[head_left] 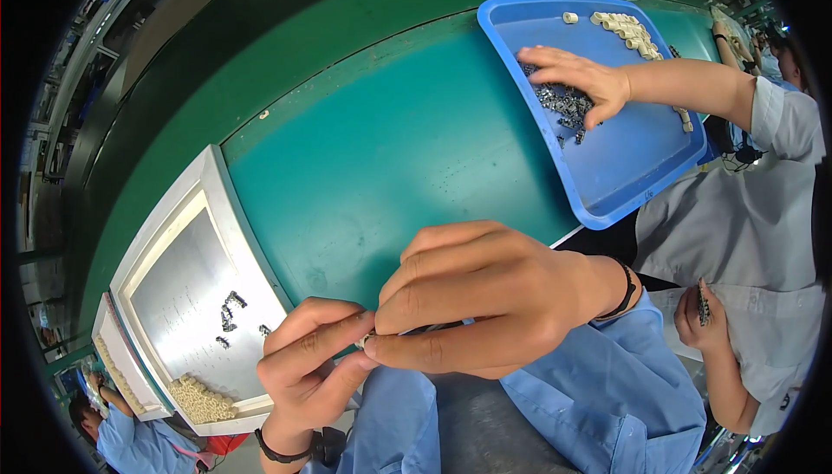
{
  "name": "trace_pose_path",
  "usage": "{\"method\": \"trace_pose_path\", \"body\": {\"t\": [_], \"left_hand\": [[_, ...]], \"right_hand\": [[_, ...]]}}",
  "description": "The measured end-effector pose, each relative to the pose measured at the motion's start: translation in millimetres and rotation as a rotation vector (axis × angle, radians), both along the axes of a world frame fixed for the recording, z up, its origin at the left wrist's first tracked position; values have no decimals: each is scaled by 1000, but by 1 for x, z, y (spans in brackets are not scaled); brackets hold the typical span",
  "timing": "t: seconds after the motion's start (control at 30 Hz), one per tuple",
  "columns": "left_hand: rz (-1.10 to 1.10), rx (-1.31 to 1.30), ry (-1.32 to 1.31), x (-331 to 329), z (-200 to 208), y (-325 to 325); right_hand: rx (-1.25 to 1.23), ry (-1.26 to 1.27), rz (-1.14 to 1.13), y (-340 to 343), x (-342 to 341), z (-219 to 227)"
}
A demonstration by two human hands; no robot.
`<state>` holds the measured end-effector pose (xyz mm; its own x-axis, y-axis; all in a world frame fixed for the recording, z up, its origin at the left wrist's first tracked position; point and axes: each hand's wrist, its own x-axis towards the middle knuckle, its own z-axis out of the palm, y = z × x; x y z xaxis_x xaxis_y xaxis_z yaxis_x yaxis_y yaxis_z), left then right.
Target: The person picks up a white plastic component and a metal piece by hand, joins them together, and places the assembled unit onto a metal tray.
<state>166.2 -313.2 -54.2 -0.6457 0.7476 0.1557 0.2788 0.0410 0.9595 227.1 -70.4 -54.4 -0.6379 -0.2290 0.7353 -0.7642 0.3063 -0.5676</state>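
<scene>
My left hand (312, 360) and my right hand (477, 301) meet above my lap, fingertips pinched together. Between them is a small pale part (367, 340), mostly covered by the fingers, so its exact kind cannot be made out. To the left, a white-framed tray (130, 279) with a metal-looking floor holds a few small dark metal pieces (228, 312). A heap of cream ring-shaped pieces (201, 400) fills its near corner.
A blue plastic tray (598, 184) at the right holds dark metal pieces (563, 106) and cream cylinders (628, 32). A co-worker's hand (581, 80) reaches into it; their other hand (704, 322) holds dark pieces. The green table (390, 145) runs between the trays.
</scene>
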Motion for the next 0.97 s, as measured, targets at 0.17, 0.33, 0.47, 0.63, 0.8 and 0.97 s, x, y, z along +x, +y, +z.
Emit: {"method": "trace_pose_path", "body": {"t": [0.17, 0.33, 0.47, 0.63, 0.8, 0.97], "left_hand": [[7, 17, -74, 2, -2, 1], [-19, -6, -115, 0, 2, 2], [-9, -15, -236, -1, 7, 5], [-25, 46, -434, -5, 9, 12], [-72, 7, -395, -15, -2, 14], [-10, -94, -124, -55, -7, 13]], "right_hand": [[20, -6, -54, -5, 0, -4], [-22, -45, -53, -9, 0, -7], [-45, -111, -25, -9, 0, -7], [-98, -153, 16, -3, -2, -13], [-23, -175, -47, 3, 2, -22], [-73, -229, -152, 18, 14, -42]]}}
